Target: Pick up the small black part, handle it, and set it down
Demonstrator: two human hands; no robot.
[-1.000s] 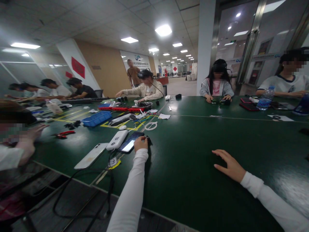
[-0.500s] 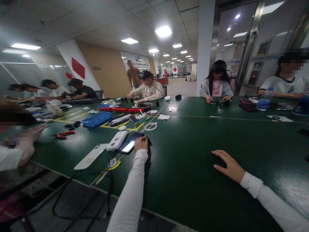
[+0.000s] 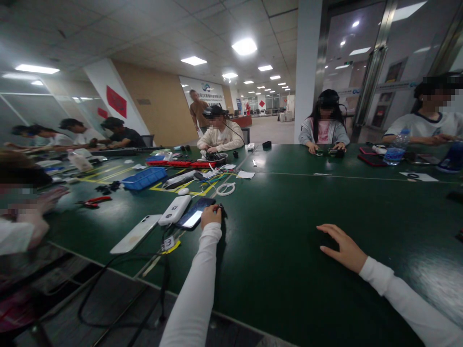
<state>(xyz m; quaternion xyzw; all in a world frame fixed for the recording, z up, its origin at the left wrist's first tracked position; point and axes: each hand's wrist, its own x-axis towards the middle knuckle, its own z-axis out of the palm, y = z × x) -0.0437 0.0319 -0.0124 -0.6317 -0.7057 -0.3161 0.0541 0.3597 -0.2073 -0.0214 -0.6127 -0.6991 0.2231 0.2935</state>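
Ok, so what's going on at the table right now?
The left hand has its fingers at a small dark thing beside a lit phone; its grip is hard to make out. The right hand is open above or on the green table, holding nothing visible. Left of the lit phone lie a white pack and a white phone. Several other people sit around the table.

My left hand (image 3: 211, 217): at the edge of the right phone (image 3: 191, 219).
Piece (image 3: 223, 211): at my left fingertips, on their right.
My right hand (image 3: 342, 249): over the table (image 3: 271, 241) — well apart from my left.
Power bank (image 3: 174, 210): between the right phone and left phone (image 3: 136, 234).
Pliers (image 3: 96, 202): beyond the left phone, further left.
Cable coil (image 3: 226, 189): beyond my left hand.
Bottle (image 3: 397, 148): across the table — far right.
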